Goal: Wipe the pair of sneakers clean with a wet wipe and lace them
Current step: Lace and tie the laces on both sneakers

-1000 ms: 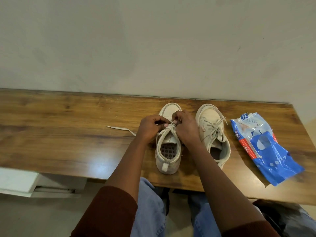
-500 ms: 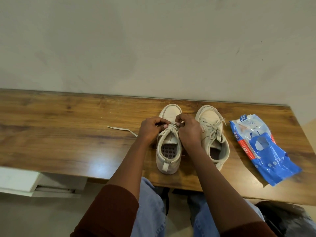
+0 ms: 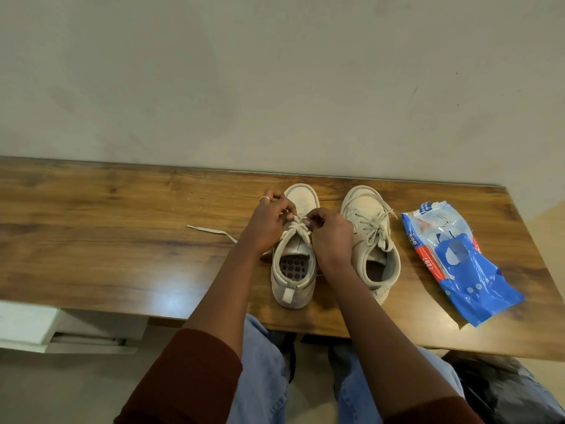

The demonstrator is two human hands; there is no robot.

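1. Dark red knitted sleeves (image 3: 189, 377) and pale blue denim jeans (image 3: 263, 362): recorded nearest the camera, the knees tucked under the table edge, presumably so that both forearms could be extended over the work.

2. Brown wood-grain table (image 3: 91, 240): used as the work surface and set against the wall.

3. Off-white low-top sneaker with a perforated insole (image 3: 292, 293): stood upright on the table, heel toward the person and toe toward the wall. It was judged to be turned this way so that the eyelets faced the hands.

4. Left hand (image 3: 266, 224): fingers were curled, and one strand of the flat off-white lace (image 3: 298, 228) was pinched at the upper eyelets. A ring was noted on one finger.

5. Right hand (image 3: 331, 237): fingers were likewise curled, and the opposite strand was pinched. The two hands were brought almost together over the tongue. Whether a knot was being drawn could not be told.

6. Loose lace end (image 3: 211, 230): left trailing on the wood beyond the left hand.

7. Second off-white sneaker (image 3: 363, 206): placed just beside the first, on its right, parallel to it. It was already laced and bowed, and was gripped by neither hand.

8. Blue, white and red plastic wet-wipe packet (image 3: 464, 270): laid crumpled further right, apart from the shoes. It was judged to have been set aside once wiping was finished.

9. Plain grey-white plaster wall (image 3: 275, 71): recorded behind everything else.
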